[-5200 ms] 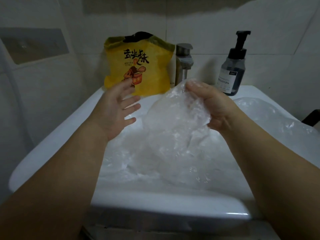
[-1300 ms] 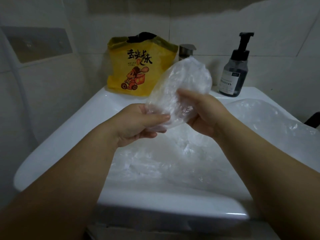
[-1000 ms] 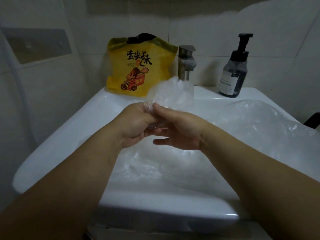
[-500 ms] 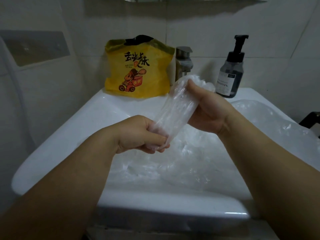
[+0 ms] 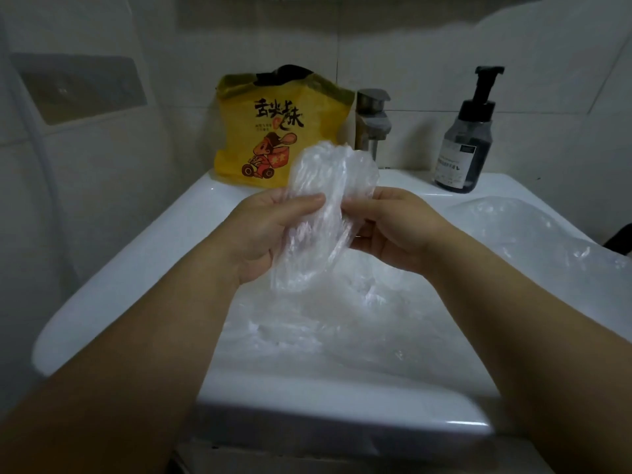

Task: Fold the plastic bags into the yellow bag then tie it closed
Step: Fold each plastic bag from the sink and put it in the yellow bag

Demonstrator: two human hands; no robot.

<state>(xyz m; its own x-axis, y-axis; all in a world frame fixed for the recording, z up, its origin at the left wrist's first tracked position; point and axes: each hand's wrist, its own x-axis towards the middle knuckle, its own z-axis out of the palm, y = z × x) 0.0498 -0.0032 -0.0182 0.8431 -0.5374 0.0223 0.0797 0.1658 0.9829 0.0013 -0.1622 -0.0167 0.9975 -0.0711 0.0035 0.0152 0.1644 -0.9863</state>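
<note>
Drawn level and closer than before, both hands hold a crumpled clear plastic bag (image 5: 321, 206) upright above the sink (image 5: 136, 268). The yellow bag (image 5: 280, 131) stands far left on its rim. The left hand (image 5: 270, 230) pinches the clear bag's left side, the right hand (image 5: 386, 227) its right edge. Loose plastic bags (image 5: 513, 241) lie to the right.

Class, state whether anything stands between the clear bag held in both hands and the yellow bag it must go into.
Nothing visible does. The left hand and right hand hold the clear plastic bag in front of the yellow bag; the tap stands to that bag's right, aside.
</note>
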